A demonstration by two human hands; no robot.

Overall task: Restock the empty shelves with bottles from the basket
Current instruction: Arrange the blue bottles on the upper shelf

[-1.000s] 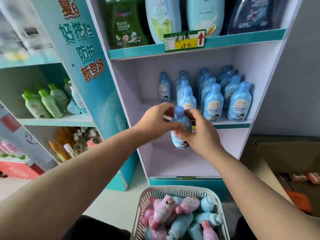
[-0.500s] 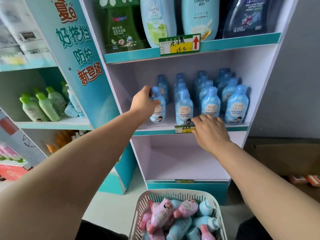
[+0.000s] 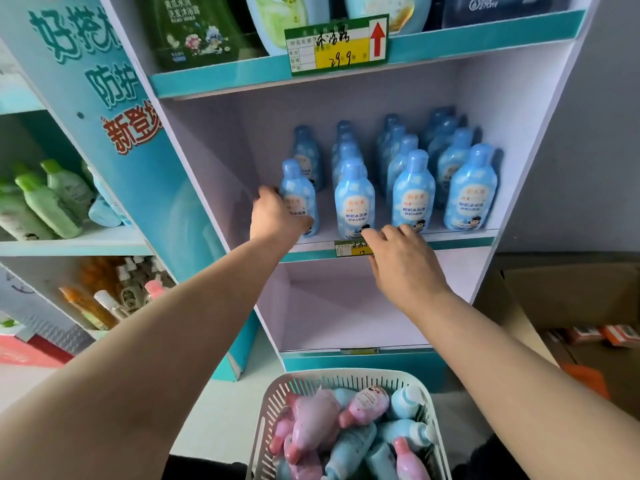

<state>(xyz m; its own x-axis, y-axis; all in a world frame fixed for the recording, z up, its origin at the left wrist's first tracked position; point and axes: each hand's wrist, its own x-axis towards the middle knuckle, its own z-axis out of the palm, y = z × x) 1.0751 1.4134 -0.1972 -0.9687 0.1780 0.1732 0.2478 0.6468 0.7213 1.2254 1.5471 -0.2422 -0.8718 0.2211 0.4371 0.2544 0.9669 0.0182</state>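
L hand [image 3: 277, 220] gripped a blue bottle [image 3: 299, 199] on the shelf [image 3: 450, 242], R hand [image 3: 405, 261] flat, holding nothing; a clumsy release could domino the neighbouring bottles [image 3: 355, 199].

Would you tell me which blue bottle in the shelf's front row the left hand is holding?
The leftmost front-row blue bottle: the left hand grips its lower left side, while the other three front bottles stand farther right, clear of that hand.

Reaching forward, the left grip [image 3: 278, 220] curls round a light-blue plastic bottle [image 3: 300, 197]; the right grip [image 3: 405, 261] is extended palm-down, fingers relaxed.
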